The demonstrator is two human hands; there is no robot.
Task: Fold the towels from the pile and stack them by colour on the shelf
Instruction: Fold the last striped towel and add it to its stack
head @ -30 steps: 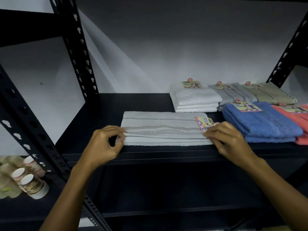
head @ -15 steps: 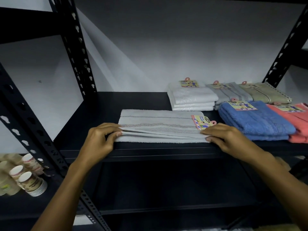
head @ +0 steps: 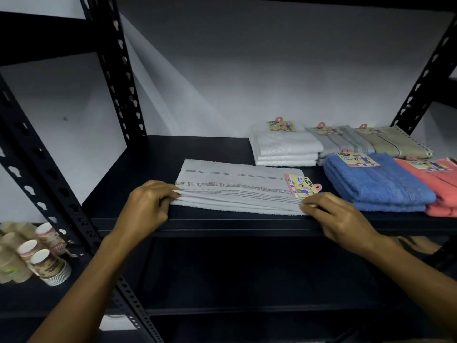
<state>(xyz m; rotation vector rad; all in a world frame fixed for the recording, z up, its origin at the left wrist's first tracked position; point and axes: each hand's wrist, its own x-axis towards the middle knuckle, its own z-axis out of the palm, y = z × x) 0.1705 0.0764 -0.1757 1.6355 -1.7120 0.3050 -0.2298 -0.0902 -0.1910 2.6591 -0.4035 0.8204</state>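
Head view looks down on a dark metal shelf [head: 153,154] where a folded pale grey striped towel [head: 235,186] lies near the front edge. Left hand [head: 146,209] pinches the towel's near left corner, fingers curled round the layered edge; right hand [head: 338,216] pinches the near right corner in the same way, so each grip is grasping the towel. A pink card label [head: 300,185] on the towel's right end reads "Face Towel", with a small dark logo too blurred to read. Behind it sits a white towel stack [head: 284,149], then a grey striped towel [head: 338,141] and a beige towel [head: 393,142]. A blue towel [head: 378,186] with the same label lies just right, touching a coral towel [head: 442,186]. Stacked paper cups [head: 42,256] lie lower left.
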